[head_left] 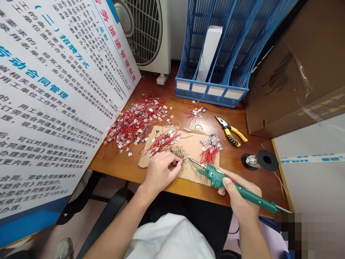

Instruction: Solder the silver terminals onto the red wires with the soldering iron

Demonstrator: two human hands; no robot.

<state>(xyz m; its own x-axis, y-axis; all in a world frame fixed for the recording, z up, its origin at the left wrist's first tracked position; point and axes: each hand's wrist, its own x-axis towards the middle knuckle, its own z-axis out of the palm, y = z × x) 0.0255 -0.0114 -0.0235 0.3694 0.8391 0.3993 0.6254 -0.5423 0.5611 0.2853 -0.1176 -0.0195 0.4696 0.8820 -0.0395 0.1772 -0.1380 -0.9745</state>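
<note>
On the glossy, wood-brown worktop point(169, 96) we have a flat piece of tan cardboard point(192, 176), ragged at its edge and smudged black in the middle, where the tip of our green plastic soldering iron point(215, 177) points, a thin bent feed tube running beside its metal barrel. Two bundles of thin red wires with small, shiny metal tabs lie on the cardboard: the left bundle point(164, 141) loosely fanned, the right bundle point(211, 148) neater, tabs pointing away from us. A big tangled heap point(137, 120) of the same pieces spreads beyond to the left, and a small cluster point(198, 110) lies near the blue slatted file rack point(211, 94), which holds a white box point(210, 52). To the right we see yellow-and-black pliers point(231, 131), a black spool of silvery solder point(260, 160) and a brown carton point(296, 79); a printed board point(67, 86) walls off the left side. Our left hand point(161, 171) reaches in over the cardboard's near edge, hiding part of it, thumb and forefinger pinched together on a red wire point(184, 159) that barely shows. Our right hand point(241, 192) wraps the iron's handle, fingers closed around it, the shaft slanting up and leftward so its tip sits just beside the left fingertips.
</note>
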